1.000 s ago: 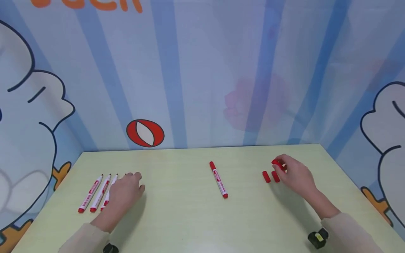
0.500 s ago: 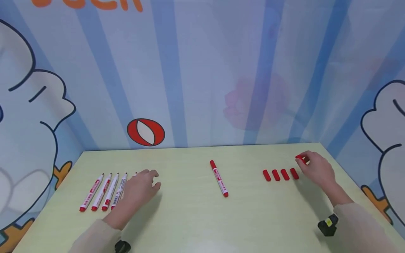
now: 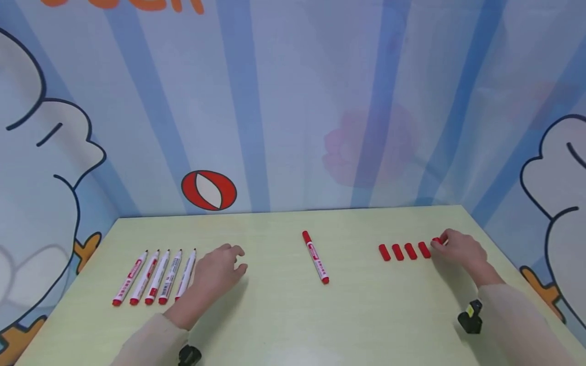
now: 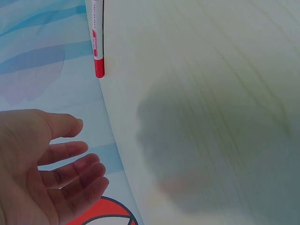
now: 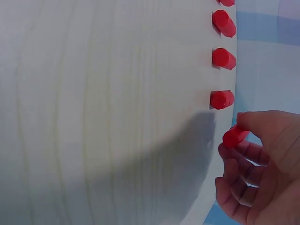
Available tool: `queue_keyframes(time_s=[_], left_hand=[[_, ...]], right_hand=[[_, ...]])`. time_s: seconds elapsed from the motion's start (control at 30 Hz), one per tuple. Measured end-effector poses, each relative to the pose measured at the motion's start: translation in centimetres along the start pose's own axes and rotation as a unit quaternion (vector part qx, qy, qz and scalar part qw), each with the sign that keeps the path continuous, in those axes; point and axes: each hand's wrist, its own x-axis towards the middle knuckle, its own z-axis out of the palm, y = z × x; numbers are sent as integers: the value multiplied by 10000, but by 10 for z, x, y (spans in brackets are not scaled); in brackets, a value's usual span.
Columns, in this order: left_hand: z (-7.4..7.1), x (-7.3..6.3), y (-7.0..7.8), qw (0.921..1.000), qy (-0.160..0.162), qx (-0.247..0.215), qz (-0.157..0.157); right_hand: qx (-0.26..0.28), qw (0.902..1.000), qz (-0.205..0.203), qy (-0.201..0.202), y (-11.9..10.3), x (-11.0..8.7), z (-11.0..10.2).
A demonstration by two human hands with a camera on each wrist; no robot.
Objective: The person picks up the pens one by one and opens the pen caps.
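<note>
Between thumb and fingers, my right hand (image 3: 464, 252) pinches a red marker cap (image 5: 235, 136) at the right end of a row of caps. Several other red caps (image 3: 397, 252) lie side by side to its left on the table. My left hand (image 3: 217, 274) holds nothing; its fingers are relaxed and apart, as the left wrist view shows. Beside it, on its left, uncapped white markers (image 3: 170, 277) with red ends lie in a slanted row, tips toward the back. The wrist partly covers the rightmost marker (image 3: 186, 273).
A capped red-and-white marker (image 3: 316, 257) lies alone mid-table, between the hands. The pale wooden table (image 3: 284, 325) meets a blue striped backdrop (image 3: 293, 101) with cartoon figures along its back and sides.
My left hand has moved right, away from the markers, uncovering more of them. The right hand has moved right along the cap row, first leaving a cap, then lowering another to the row's end.
</note>
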Motion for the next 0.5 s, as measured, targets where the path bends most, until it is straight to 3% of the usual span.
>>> queue_keyframes(time_s=[0.5], left_hand=[[-2,0,4,9999,-95,-69,104]], right_hand=[[-61,9995,166,-277,10,6,9]])
